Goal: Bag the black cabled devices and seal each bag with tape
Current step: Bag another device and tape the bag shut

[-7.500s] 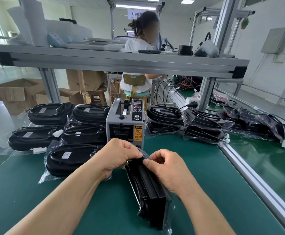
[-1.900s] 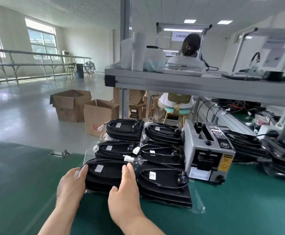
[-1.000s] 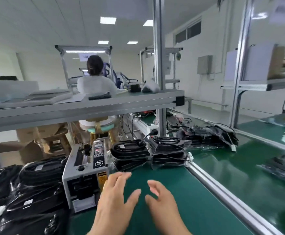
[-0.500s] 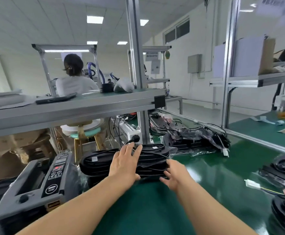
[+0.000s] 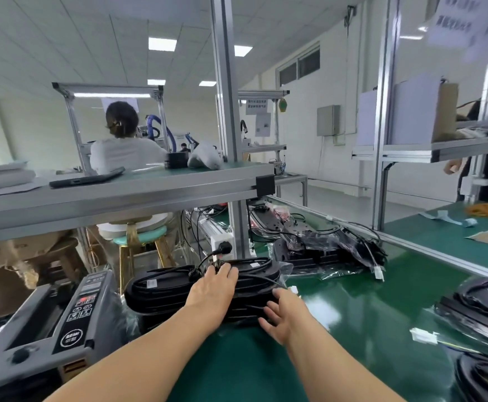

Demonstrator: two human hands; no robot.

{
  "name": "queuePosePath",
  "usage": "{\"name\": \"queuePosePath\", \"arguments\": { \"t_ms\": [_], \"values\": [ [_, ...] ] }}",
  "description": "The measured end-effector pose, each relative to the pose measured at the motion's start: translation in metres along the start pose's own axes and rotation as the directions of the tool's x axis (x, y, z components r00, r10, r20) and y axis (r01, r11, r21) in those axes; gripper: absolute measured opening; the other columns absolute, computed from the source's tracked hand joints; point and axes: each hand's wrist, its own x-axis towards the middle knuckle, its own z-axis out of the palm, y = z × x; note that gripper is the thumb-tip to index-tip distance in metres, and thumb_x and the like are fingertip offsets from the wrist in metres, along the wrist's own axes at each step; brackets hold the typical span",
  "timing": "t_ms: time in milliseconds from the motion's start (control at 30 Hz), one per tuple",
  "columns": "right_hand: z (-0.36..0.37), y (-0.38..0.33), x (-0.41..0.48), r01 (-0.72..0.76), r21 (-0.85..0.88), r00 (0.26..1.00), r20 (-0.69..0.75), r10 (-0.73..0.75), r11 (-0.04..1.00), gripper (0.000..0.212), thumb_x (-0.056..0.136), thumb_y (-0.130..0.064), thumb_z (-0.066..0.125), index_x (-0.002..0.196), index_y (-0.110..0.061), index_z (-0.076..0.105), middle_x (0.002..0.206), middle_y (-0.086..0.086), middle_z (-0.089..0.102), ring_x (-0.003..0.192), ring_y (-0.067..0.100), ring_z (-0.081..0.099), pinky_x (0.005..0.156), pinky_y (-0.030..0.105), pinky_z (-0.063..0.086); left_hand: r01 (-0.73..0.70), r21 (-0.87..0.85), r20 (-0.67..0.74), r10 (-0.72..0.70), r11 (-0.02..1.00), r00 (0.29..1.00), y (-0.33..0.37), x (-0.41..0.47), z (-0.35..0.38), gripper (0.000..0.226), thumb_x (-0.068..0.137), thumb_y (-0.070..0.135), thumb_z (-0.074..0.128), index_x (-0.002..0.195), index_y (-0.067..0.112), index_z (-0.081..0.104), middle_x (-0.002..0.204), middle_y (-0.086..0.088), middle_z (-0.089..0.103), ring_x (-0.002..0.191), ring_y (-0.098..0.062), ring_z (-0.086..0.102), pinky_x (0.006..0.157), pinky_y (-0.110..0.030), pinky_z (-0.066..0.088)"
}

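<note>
Two stacks of black cabled devices sit on the green mat ahead of me. My left hand (image 5: 215, 288) lies flat, fingers straight, on top of the right stack (image 5: 254, 294). My right hand (image 5: 281, 313) touches that stack's near right corner with spread fingers. The left stack (image 5: 161, 288) stands beside it, untouched. A grey tape dispenser (image 5: 54, 326) is at my near left. More black devices in clear bags (image 5: 329, 250) lie farther back to the right.
A metal shelf (image 5: 121, 192) on an upright post (image 5: 237, 227) spans above the devices. Other black devices (image 5: 480, 303) lie at the right edge. A silver rail (image 5: 428, 250) divides the bench. One person sits with their back to me; another stands far right.
My view swung right from the bagged pile at the left. Both hands left that pile, crossed past the tape dispenser and now rest on the right stack of unbagged devices.
</note>
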Motion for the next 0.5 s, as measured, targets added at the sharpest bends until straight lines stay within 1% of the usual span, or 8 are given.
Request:
{"name": "queuePosePath", "arguments": {
  "t_ms": [100,167,267,333,400,433,500],
  "values": [
    [-0.004,-0.002,-0.01,0.003,0.025,1.0,0.03,-0.004,1.0,0.015,0.099,-0.022,0.059,0.112,-0.014,0.057,0.148,0.018,0.045,0.131,0.028,0.048,0.106,0.049,0.043,-0.071,0.054,-0.068,0.075,0.996,0.995,-0.003,-0.012,-0.001,0.056,0.091,0.008,0.064,0.139,0.015,0.034,0.141,0.0,0.036,0.122,-0.026,0.043,0.088,-0.038,0.05],
    [-0.004,0.0,-0.014,0.01,0.036,0.998,0.054,-0.012,0.999,0.025,0.095,-0.028,0.067,0.116,-0.016,0.057,0.149,0.018,0.045,0.137,0.03,0.045,0.107,0.047,0.042,-0.137,0.122,-0.114,0.151,0.983,0.982,-0.007,-0.021,-0.004,0.05,0.093,0.012,0.059,0.137,0.012,0.036,0.139,-0.003,0.04,0.12,-0.028,0.045,0.09,-0.04,0.048],
    [-0.001,0.008,-0.022,0.036,0.051,0.992,0.117,-0.041,0.998,0.044,0.092,-0.034,0.07,0.128,-0.014,0.056,0.149,0.014,0.049,0.14,0.029,0.043,0.109,0.042,0.038,-0.212,0.236,-0.189,0.259,0.948,0.947,-0.014,-0.034,-0.007,0.054,0.091,0.015,0.059,0.139,0.009,0.035,0.142,-0.008,0.042,0.123,-0.03,0.046,0.098,-0.042,0.042],
    [0.0,0.014,-0.028,0.024,0.075,0.991,0.13,-0.033,0.997,0.043,0.09,-0.038,0.071,0.122,-0.013,0.055,0.148,0.017,0.048,0.139,0.031,0.043,0.112,0.044,0.036,-0.235,0.273,-0.231,0.301,0.933,0.925,-0.014,-0.047,-0.014,0.057,0.091,0.018,0.059,0.141,0.008,0.033,0.146,-0.01,0.04,0.127,-0.031,0.044,0.103,-0.045,0.037],
    [-0.002,0.019,-0.032,-0.005,0.139,0.988,0.155,-0.016,0.99,0.043,0.088,-0.039,0.073,0.111,-0.007,0.055,0.143,0.023,0.05,0.136,0.034,0.046,0.112,0.047,0.038,-0.253,0.291,-0.245,0.328,0.923,0.912,-0.01,-0.065,-0.025,0.063,0.092,0.021,0.06,0.145,0.008,0.029,0.15,-0.01,0.036,0.133,-0.032,0.039,0.11,-0.049,0.03],
    [-0.003,0.021,-0.035,-0.018,0.197,0.985,0.172,-0.016,0.98,0.044,0.088,-0.038,0.073,0.111,-0.004,0.057,0.138,0.026,0.054,0.131,0.036,0.051,0.109,0.048,0.042,-0.25,0.299,-0.244,0.327,0.921,0.913,-0.008,-0.077,-0.03,0.064,0.092,0.022,0.06,0.146,0.008,0.029,0.15,-0.01,0.037,0.134,-0.032,0.039,0.111,-0.05,0.029],
    [-0.006,0.025,-0.046,-0.04,0.341,0.982,0.187,-0.026,0.939,0.043,0.089,-0.032,0.073,0.118,-0.003,0.061,0.123,0.026,0.063,0.117,0.037,0.06,0.097,0.048,0.049,-0.222,0.28,-0.279,0.3,0.934,0.912,-0.004,-0.105,-0.044,0.061,0.09,0.024,0.062,0.144,0.009,0.037,0.144,-0.009,0.046,0.129,-0.031,0.046,0.109,-0.049,0.035]
  ]
}}
